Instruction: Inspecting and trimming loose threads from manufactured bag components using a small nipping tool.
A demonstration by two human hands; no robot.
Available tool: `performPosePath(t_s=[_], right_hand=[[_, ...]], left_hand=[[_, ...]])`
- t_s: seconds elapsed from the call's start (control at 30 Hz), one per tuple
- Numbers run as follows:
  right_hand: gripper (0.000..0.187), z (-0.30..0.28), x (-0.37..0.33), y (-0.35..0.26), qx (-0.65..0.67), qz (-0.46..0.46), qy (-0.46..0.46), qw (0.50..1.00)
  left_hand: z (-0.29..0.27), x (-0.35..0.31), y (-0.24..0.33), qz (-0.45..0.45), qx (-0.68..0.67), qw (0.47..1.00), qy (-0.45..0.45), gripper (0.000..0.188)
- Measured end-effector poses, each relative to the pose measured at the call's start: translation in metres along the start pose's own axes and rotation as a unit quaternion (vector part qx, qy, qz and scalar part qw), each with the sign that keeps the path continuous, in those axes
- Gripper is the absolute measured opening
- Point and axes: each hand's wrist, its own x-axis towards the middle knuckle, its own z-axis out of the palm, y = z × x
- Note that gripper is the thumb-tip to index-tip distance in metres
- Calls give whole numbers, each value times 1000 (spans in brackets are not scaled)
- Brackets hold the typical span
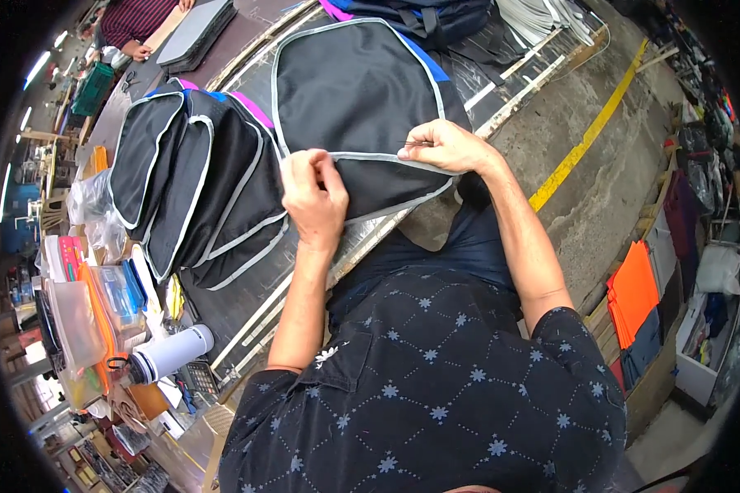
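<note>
In front of me on the table lies a black fabric bag piece [353, 82] edged with light grey binding, with blue and magenta parts showing at its sides. A grey binding seam crosses it between my hands. My left hand [314, 197] is closed in a pinch at the seam's left end; what its fingers hold, if anything, is too small to tell. My right hand [452, 148] pinches at the seam farther right, with something thin and dark at its fingertips. To the left, several similar black bag pieces [201, 181] lie overlapping in a row.
A dark blue bag with straps [436, 20] lies at the table's far side. Left are a grey-white bottle [173, 353], folders [78, 320] and plastic wrapping [94, 205]. Another person [140, 25] works beside grey sheets [197, 37]. Orange sheets [633, 292] stand right, beyond a yellow floor line [592, 131].
</note>
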Motion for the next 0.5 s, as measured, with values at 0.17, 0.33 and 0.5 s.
performPosePath(t_s=[0.17,0.33,0.5], right_hand=[[43,7,1,-12,72,-20,11,997],[44,7,3,-12,89,-38,8,995],[45,6,2,-15,75,-14,30,997]], left_hand=[[17,-35,16,87,-40,992,-86,30],[32,-34,27,63,6,994,-87,27],[35,-31,24,45,9,994,-96,19]])
